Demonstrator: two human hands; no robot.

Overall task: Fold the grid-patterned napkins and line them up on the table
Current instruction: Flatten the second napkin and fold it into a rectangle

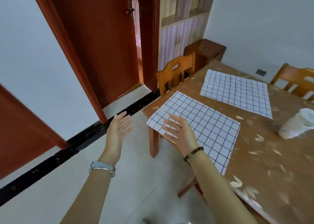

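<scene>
Two white napkins with a dark grid lie spread flat on the brown leaf-patterned table (271,164). The near napkin (209,130) sits at the table's left corner and hangs slightly over the edge. The far napkin (237,93) lies further back. My right hand (178,130) hovers with straight spread fingers over the near napkin's left corner; whether it touches the cloth is unclear. My left hand (119,130) is held out flat over the floor, left of the table, holding nothing.
A white crumpled cloth or bag (297,125) lies on the table at the right. Wooden chairs stand at the table's far left side (175,74) and far right (295,82). A red-brown door (95,42) and tiled floor lie to the left.
</scene>
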